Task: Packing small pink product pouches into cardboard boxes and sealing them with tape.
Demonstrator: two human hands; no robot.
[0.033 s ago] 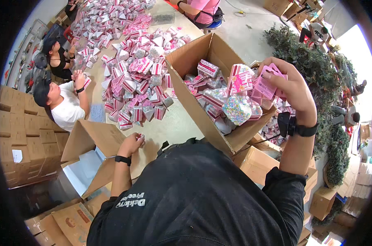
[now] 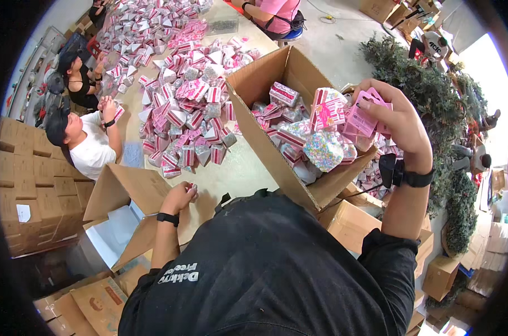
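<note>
Small flat pink packet [image 2: 361, 119], glossy, pinched in right hand [image 2: 398, 124] grip

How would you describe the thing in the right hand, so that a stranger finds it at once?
Find the big open cardboard box of packets. Above its right edge, the right hand holds a flat pink packet, raised above the box, unlike the striped ones inside.

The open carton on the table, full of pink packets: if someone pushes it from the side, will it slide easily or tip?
The carton is probably heavy: packets fill it to the rim. It already stands tilted, so a push could tip it rather than slide it. Its open flaps look thin and would likely bend if grabbed.
</note>
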